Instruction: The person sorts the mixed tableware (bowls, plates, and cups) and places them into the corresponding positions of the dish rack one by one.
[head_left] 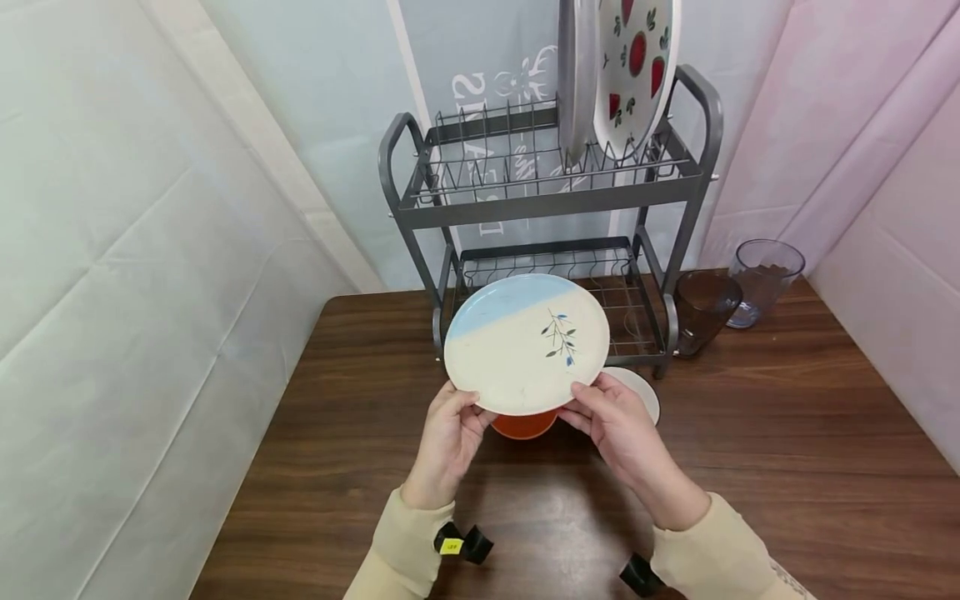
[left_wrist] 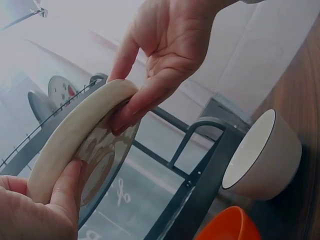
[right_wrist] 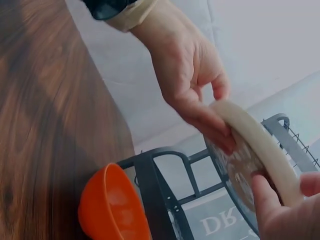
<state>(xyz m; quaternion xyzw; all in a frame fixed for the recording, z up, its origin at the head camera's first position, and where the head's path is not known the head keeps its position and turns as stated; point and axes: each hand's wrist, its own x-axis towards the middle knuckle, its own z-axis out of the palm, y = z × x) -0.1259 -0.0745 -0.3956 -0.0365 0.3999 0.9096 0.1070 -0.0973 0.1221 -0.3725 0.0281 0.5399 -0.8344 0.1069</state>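
Both hands hold one oval plate (head_left: 517,350), cream with a light blue band and a blue-leaf sprig, raised in front of the dish rack. My left hand (head_left: 452,437) pinches its near left edge, thumb on top and fingers beneath. On the near right edge, my right hand (head_left: 626,433) grips the same way. The wrist views show the plate's underside with fingers against it. An orange bowl (right_wrist: 112,207) stands on the table below, mostly hidden by the plate in the head view. Beside it is a white bowl (left_wrist: 265,157) with a dark rim.
The dark two-tier dish rack (head_left: 551,212) stands at the table's back. Upright in its upper tier are a watermelon-patterned plate (head_left: 637,83) and a grey plate (head_left: 576,83). Right of the rack are a dark tumbler (head_left: 705,308) and a clear one (head_left: 765,279). Curtain-like sheets hang around the wooden table (head_left: 330,500).
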